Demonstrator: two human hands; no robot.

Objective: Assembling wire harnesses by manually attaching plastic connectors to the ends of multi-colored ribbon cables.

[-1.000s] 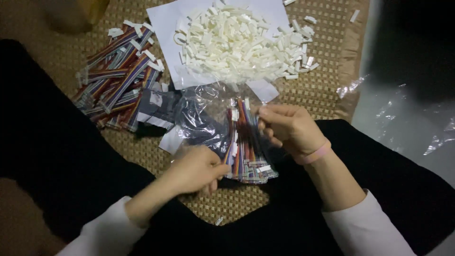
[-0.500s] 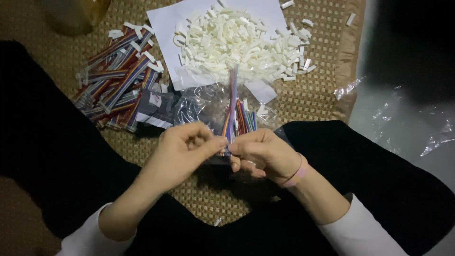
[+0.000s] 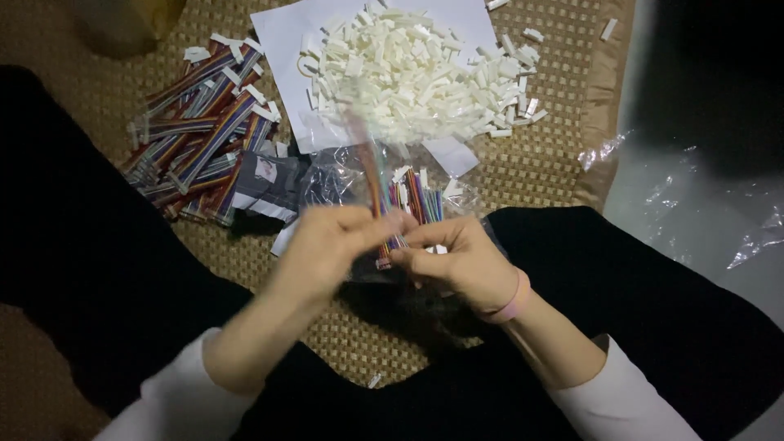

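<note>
My left hand (image 3: 331, 245) and my right hand (image 3: 457, 261) meet over my lap, both pinching one thin multicoloured ribbon cable (image 3: 371, 175) that stands up and away from me, blurred by motion. Its lower end with a small connector sits between my fingertips. Just beyond my hands lies a clear plastic bag (image 3: 343, 175) holding more coloured cables (image 3: 416, 200). Behind it, a heap of small white plastic connector housings (image 3: 416, 73) rests on a white paper sheet (image 3: 286, 41).
A pile of finished multicoloured cables with white ends (image 3: 200, 135) lies at the left on the woven mat (image 3: 539, 163). Crumpled clear plastic (image 3: 702, 204) lies on the floor at the right. My dark-trousered legs frame the mat.
My left hand came up from the bag's near end to meet my right hand, and a single cable has been drawn out of the bag and now tilts leftward between them.
</note>
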